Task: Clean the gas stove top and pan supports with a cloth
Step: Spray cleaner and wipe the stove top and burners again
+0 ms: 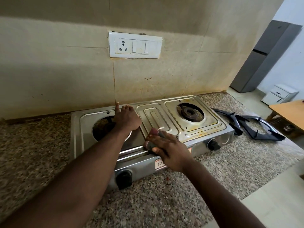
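Stove (194, 134) on counter (41, 145), supports (256, 127) off, lying right. Right hand (171, 150) clamped on cloth (154, 139), wiping top front-centre. Left hand (127, 118) flat, fingers spread, bracing stove. Step: wiping top. Next: stained right burner (190, 112) tray, firmer rubbing likely.

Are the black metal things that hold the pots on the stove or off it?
Off. Both pan supports lie on the countertop right of the stove, and the right burner sits bare.
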